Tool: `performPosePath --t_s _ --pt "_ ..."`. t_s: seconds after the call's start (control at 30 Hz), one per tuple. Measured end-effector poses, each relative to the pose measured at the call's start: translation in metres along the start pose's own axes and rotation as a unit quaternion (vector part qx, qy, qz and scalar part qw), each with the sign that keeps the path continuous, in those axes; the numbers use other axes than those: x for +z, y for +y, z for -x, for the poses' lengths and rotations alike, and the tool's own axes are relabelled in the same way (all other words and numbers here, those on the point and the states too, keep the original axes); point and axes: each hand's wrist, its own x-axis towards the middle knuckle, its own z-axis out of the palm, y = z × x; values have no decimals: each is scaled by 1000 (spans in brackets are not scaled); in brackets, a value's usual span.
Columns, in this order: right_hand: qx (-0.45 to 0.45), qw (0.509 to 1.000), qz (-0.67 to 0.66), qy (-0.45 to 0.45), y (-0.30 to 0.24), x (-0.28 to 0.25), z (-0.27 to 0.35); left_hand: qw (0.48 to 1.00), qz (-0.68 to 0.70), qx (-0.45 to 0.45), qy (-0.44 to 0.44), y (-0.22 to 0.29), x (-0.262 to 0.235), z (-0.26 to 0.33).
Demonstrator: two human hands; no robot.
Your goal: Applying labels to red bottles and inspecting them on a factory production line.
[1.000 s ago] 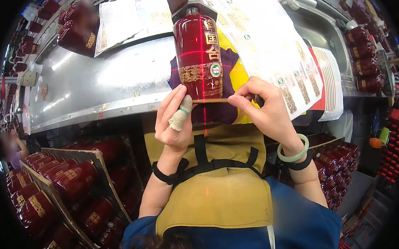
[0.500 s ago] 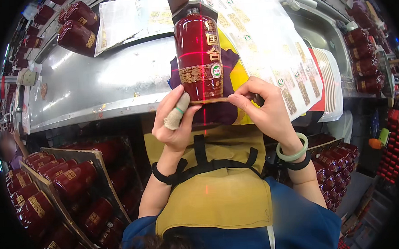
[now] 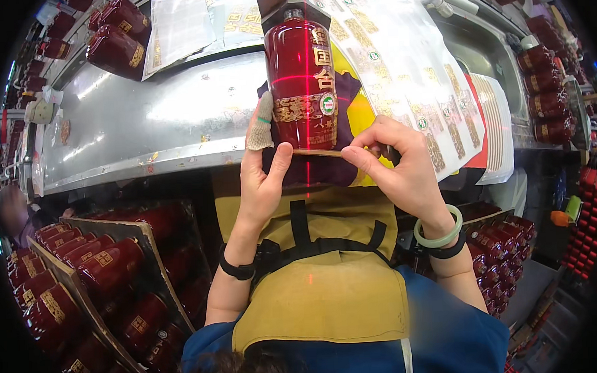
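Note:
A red bottle (image 3: 302,79) with gold markings lies on a purple cloth (image 3: 338,168) at the edge of a metal table (image 3: 143,126). Red laser lines cross on the bottle. My left hand (image 3: 261,181) touches the bottle's lower left side, its forefinger wrapped in a white finger cot. My right hand (image 3: 401,169) pinches a thin gold label strip (image 3: 318,153) at the bottle's base. A green bangle sits on my right wrist.
Sheets of gold labels (image 3: 400,69) lie right of the bottle, with a stack of sheets (image 3: 499,118) beyond. More red bottles (image 3: 115,38) rest at the table's far left. Crates of red bottles (image 3: 82,276) stand lower left, others (image 3: 501,244) lower right.
My left forefinger has straightened up along the bottle's left side, and the thumb now presses the strip's left end. The bottle and right hand have barely moved.

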Motion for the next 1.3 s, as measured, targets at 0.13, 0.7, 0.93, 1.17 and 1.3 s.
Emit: performPosePath --t_s 0.13,0.7,0.93,1.17,1.3 --pt "-9 1000 -3 4 3 1 0 1000 -9 13 1 0 1 -1" --pt "-18 1000 -7 4 -4 1 -2 997 -20 73 5 -19 3 -1" --pt "-9 1000 2 4 -4 1 0 997 -23 68 11 -17 5 -1" --pt "2 1000 4 6 -2 0 -1 999 8 -29 13 -11 4 5" --pt "4 1000 8 8 1 0 -1 999 23 -34 11 -11 5 6"
